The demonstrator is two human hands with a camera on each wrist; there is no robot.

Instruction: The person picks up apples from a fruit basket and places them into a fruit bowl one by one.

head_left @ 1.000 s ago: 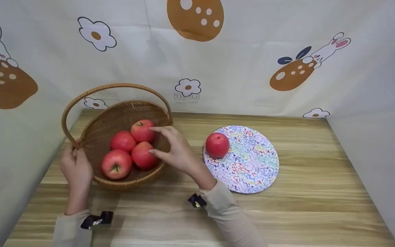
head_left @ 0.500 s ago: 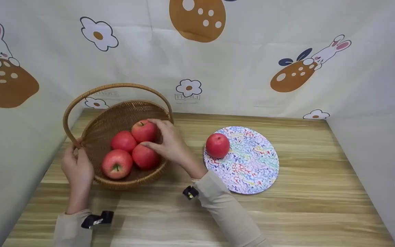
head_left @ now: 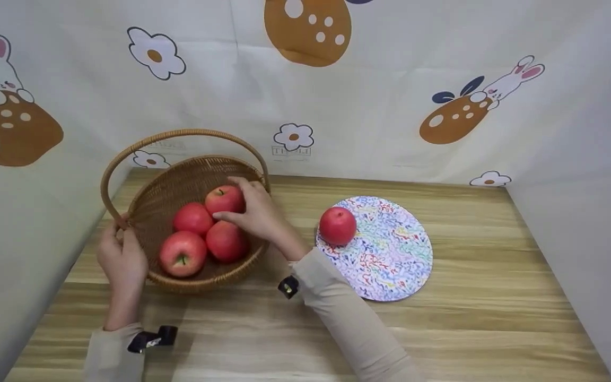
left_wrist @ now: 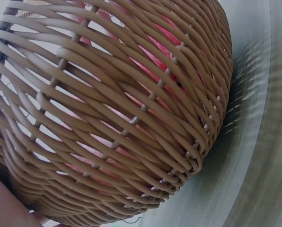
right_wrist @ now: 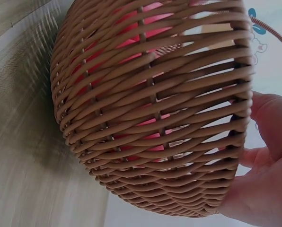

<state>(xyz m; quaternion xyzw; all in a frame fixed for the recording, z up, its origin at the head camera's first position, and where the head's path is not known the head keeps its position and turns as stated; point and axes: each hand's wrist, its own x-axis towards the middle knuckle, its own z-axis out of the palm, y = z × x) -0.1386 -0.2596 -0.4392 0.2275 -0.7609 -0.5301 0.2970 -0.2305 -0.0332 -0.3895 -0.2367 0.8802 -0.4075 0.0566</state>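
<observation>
A brown wicker basket point(head_left: 162, 191) with a tall arched handle point(head_left: 194, 132) stands tilted toward me, several red apples inside. On its left, my left hand point(head_left: 123, 258) grips the rim at the foot of the handle. My right hand point(head_left: 260, 215) reaches over the right rim, thumb and fingers curved round the upper right apple point(head_left: 223, 199). Its thumb lies between that apple and the lower right apple point(head_left: 227, 243). Nearer the left are another apple point(head_left: 192, 217) and one showing its stem point(head_left: 182, 254). Through the basket's weave, both wrist views show patches of red.
Right of the basket, a round, flat mat point(head_left: 390, 254) with a colourful speckled pattern lies on the wood-grain table point(head_left: 486, 286). One red apple point(head_left: 338, 226) sits near its left edge. Patterned cloth walls point(head_left: 380, 90) stand behind and at both sides.
My right hand has moved left and away from me, deeper over the basket and round the upper right apple. The left hand keeps its grip; the apples have hardly moved.
</observation>
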